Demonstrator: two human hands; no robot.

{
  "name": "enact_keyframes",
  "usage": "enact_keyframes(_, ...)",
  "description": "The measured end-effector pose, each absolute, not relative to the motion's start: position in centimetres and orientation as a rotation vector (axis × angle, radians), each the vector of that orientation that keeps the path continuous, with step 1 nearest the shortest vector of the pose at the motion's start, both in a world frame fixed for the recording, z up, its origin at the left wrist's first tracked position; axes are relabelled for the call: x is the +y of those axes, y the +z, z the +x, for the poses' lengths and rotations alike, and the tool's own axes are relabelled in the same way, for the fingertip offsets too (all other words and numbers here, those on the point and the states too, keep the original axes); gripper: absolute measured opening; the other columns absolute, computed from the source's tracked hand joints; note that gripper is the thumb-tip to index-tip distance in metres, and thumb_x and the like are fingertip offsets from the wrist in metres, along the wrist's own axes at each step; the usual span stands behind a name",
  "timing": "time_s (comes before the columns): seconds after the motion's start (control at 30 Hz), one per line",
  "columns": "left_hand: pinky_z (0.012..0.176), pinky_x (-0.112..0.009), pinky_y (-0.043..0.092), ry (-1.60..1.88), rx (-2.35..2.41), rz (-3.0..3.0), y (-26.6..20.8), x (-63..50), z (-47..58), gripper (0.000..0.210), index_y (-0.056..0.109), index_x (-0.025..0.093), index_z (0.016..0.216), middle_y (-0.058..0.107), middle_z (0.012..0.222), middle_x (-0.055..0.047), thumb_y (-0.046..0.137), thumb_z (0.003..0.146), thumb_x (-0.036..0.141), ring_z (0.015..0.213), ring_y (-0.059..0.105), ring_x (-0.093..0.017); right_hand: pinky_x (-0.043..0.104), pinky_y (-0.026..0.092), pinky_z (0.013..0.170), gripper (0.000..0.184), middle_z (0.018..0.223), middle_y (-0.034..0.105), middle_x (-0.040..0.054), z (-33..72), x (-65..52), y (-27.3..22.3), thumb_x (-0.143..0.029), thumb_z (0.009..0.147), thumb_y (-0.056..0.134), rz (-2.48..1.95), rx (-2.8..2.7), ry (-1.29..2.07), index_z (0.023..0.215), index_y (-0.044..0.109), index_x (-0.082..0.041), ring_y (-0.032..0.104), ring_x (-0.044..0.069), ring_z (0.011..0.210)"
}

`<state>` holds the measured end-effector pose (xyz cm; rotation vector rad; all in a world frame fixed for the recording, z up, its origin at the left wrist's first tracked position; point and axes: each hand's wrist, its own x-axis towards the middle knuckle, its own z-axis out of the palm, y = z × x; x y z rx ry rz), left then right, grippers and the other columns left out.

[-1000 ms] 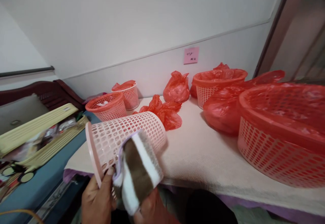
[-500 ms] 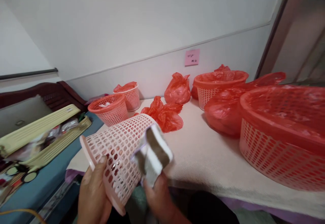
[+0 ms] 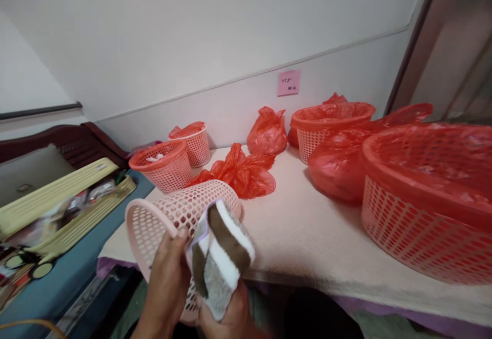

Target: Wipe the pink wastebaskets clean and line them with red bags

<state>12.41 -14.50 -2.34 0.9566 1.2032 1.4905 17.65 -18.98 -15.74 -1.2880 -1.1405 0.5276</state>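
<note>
A pale pink plastic basket (image 3: 209,191) with a grid of holes lies tilted on its side at the table's near edge, its wide mouth facing left towards me. My left hand (image 3: 169,272) grips it by the rim, thumb outside and fingers hidden within. In my right hand (image 3: 230,313) is a folded striped cloth (image 3: 223,246) in brown, white and grey with a purple edge. The cloth covers part of the basket's near side; whether it presses on the plastic I cannot tell.
Crumpled red plastic bags (image 3: 246,172) lie just behind the basket. Two small baskets, one red-lined (image 3: 169,167), stand back left. Larger red-lined baskets (image 3: 423,226) and a filled red bag (image 3: 338,170) occupy the right. A pink note (image 3: 289,83) is on the wall. An open yellow case (image 3: 77,195) lies left.
The basket has turned so its mouth shows more, and my left hand has shifted right along the rim. My right hand has brought the cloth slightly left and lower.
</note>
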Motion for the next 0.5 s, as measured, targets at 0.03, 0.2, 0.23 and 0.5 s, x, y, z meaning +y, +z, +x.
enact_keyframes(0.03, 0.088, -0.036, 0.054, 1.391, 1.187, 1.065, -3.2, -14.9, 12.0, 0.042, 0.064, 0.02, 0.113, 0.071, 0.112, -0.008, 0.068, 0.077, 0.041, 0.109, 0.063, -0.029, 0.033, 0.059, 0.08, 0.051, 0.1, 0.073, 0.0113, 18.7, -18.4, -15.0, -0.025, 0.066, 0.07, -1.189, -1.135, 0.549, 0.117, 0.062, -0.019, 0.071, 0.029, 0.092)
enact_keyframes(0.2, 0.102, -0.044, 0.045, 0.862, 1.221, 1.593, -8.7, -17.2, 9.1, 0.067, 0.056, 0.027, 0.131, 0.058, 0.135, -0.011, 0.076, 0.067, 0.024, 0.124, 0.054, -0.032, 0.026, 0.059, 0.073, 0.026, 0.088, 0.075, 0.0063, 23.1, -17.1, -11.9, -0.02, 0.076, 0.062, -0.873, -1.093, 0.763, 0.102, 0.064, -0.018, 0.073, 0.021, 0.08)
enact_keyframes(0.23, 0.105, -0.046, 0.042, 0.787, 1.214, 1.715, -9.6, -17.5, 8.6, 0.064, 0.057, 0.028, 0.13, 0.058, 0.136, -0.011, 0.074, 0.069, 0.023, 0.125, 0.053, -0.032, 0.025, 0.059, 0.071, 0.026, 0.087, 0.075, 0.0057, 23.4, -17.3, -11.5, -0.02, 0.077, 0.062, -0.852, -1.069, 0.78, 0.103, 0.063, -0.018, 0.072, 0.021, 0.077)
enact_keyframes(0.5, 0.104, -0.042, 0.044, 1.026, 1.402, 1.807, -10.1, -17.0, 6.6, 0.03, 0.075, 0.026, 0.104, 0.073, 0.112, -0.009, 0.07, 0.075, 0.033, 0.114, 0.062, -0.032, 0.033, 0.053, 0.092, 0.042, 0.11, 0.072, 0.0039, 23.9, -14.8, -12.4, -0.011, 0.076, 0.054, -0.769, -1.459, 0.449, 0.114, 0.064, -0.025, 0.067, 0.022, 0.103)
